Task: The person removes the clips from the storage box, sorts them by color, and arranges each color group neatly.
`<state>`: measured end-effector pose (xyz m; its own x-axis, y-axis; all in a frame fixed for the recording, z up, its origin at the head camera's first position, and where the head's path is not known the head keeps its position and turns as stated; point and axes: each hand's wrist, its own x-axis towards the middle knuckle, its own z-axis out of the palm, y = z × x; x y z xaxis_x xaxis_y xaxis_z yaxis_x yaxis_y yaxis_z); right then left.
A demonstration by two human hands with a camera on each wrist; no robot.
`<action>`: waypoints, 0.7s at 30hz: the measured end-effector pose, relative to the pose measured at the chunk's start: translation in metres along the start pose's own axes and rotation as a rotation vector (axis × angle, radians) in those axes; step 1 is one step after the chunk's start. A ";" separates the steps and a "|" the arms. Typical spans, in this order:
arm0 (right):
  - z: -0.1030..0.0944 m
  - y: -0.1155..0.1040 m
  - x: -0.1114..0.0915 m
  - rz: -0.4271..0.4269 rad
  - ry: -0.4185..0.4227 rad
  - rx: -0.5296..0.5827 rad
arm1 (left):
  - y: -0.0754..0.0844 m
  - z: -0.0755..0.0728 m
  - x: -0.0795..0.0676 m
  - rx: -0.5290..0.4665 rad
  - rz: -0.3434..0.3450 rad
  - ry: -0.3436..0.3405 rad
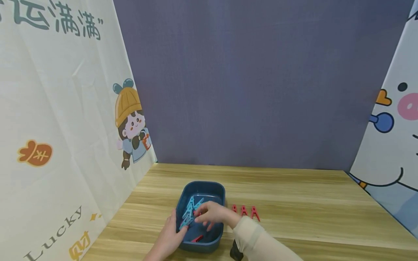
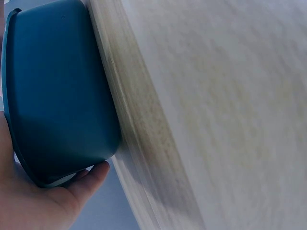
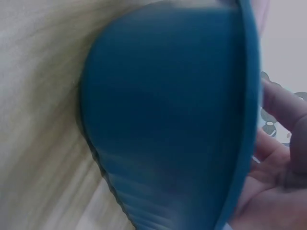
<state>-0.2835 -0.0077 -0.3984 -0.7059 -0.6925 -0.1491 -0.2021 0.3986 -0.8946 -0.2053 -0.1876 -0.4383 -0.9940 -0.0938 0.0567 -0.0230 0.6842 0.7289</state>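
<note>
A dark blue plastic bin [image 1: 218, 243] stands on the table, with several light blue clothespins [image 1: 188, 212] piled along its left side. One red clothespin [image 1: 197, 239] lies near its front end, and a bit of red shows beside the pile. My left hand [image 1: 168, 235] grips the bin's left wall, thumb over the rim; the left wrist view shows fingers against the outside. My right hand [image 1: 213, 213] reaches over the right rim, its fingers loosely bent and apart above the pile. Nothing is visibly held in it, though its palm is hidden.
Right of the bin, red clothespins [image 1: 244, 210] stand in a short row on the wooden table [image 1: 310, 206]. A black object [image 1: 236, 251] is partly covered by the right sleeve. A grey-blue backdrop [image 1: 248, 83] rises behind the table, with printed cloth on both sides.
</note>
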 end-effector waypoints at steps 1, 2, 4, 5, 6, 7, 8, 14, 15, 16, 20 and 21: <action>0.001 0.001 0.000 0.006 -0.011 -0.003 | 0.000 0.000 0.000 0.000 0.003 0.001; 0.002 0.001 0.000 0.012 -0.024 -0.002 | 0.000 0.000 0.000 0.000 0.006 0.002; 0.004 0.002 0.001 0.022 -0.048 -0.009 | 0.000 0.000 0.000 0.000 0.008 0.003; 0.005 0.002 0.002 0.024 -0.058 -0.015 | 0.000 0.000 0.000 0.001 0.007 0.002; 0.006 0.002 0.002 0.026 -0.067 -0.018 | -0.001 0.000 0.001 0.004 0.006 -0.003; 0.006 0.002 0.002 0.029 -0.075 -0.023 | -0.001 0.000 0.001 0.004 0.003 -0.006; 0.007 0.002 0.003 0.034 -0.083 -0.026 | -0.001 0.000 0.002 0.004 -0.001 -0.010; 0.009 0.003 0.004 0.055 -0.113 -0.027 | -0.001 0.000 0.003 -0.002 -0.008 -0.018; 0.009 0.003 0.005 0.056 -0.117 -0.026 | -0.001 0.000 0.002 -0.003 -0.007 -0.017; 0.010 0.003 0.005 0.060 -0.121 -0.025 | -0.001 0.000 0.002 -0.005 -0.005 -0.015; 0.013 0.005 0.006 0.067 -0.135 -0.038 | -0.001 0.000 0.002 -0.001 0.015 -0.004; 0.015 0.006 0.006 0.066 -0.140 -0.045 | -0.001 0.000 0.001 0.002 0.020 -0.002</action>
<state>-0.2787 -0.0183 -0.4107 -0.6181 -0.7393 -0.2672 -0.1902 0.4704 -0.8617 -0.2066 -0.1888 -0.4393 -0.9945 -0.0789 0.0695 -0.0038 0.6874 0.7263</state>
